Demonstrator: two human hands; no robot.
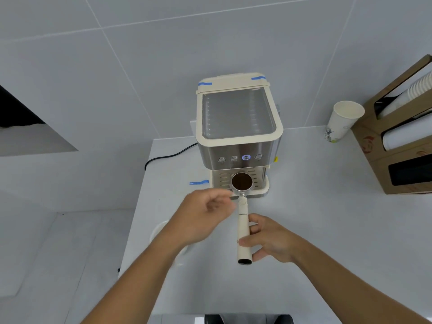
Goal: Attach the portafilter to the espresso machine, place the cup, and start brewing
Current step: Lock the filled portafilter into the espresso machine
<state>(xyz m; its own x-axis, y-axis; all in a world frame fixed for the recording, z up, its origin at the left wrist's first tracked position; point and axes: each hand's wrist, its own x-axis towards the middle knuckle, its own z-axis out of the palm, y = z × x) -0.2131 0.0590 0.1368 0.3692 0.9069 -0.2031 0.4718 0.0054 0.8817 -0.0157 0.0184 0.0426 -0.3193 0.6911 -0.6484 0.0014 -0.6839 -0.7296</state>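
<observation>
A cream and steel espresso machine [238,127] stands at the back of the white counter [327,218], one button lit blue. My right hand [268,239] grips the cream handle of the portafilter [243,230]. Its metal basket, filled with dark coffee grounds, hovers over the machine's drip tray. My left hand [203,213] is blurred, with fingers loosely curled, its fingertips right next to the portafilter's neck. A white paper cup [343,120] stands upright to the right of the machine, against the wall.
A cardboard dispenser [397,146] with stacked paper cups and lids stands at the right edge. A black power cord [168,156] runs left from the machine. Blue tape [198,182] marks the counter beside the base. A white round object [159,230] lies partly hidden under my left forearm.
</observation>
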